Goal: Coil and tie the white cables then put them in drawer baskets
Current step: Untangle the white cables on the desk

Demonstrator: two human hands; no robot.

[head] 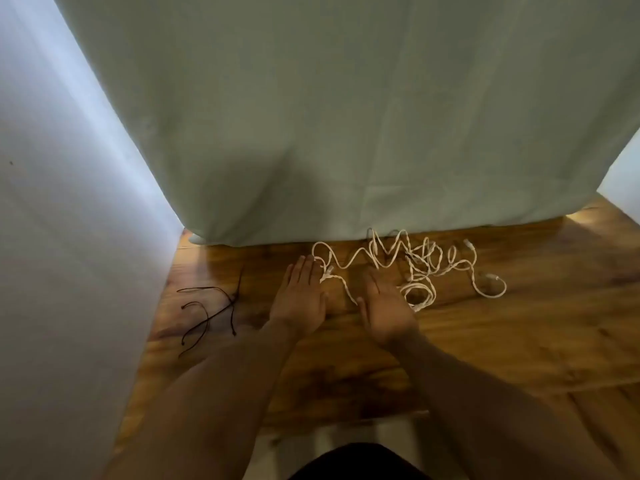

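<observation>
My left hand point(300, 295) and right hand point(386, 308) are spread, fingers released, beside the tangled white cables point(415, 265) on the table point(519, 341).

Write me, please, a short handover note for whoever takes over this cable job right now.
Left hand: open, flat, fingers at the left end of the white cables, seemingly touching.
Right hand: open, holding nothing, beside the tangle.
They lie loose on the wooden table; black ties lie to the left, unused.
Done: nothing coiled or tied.
Left: coil, tie, store; no drawer baskets in view.
</observation>
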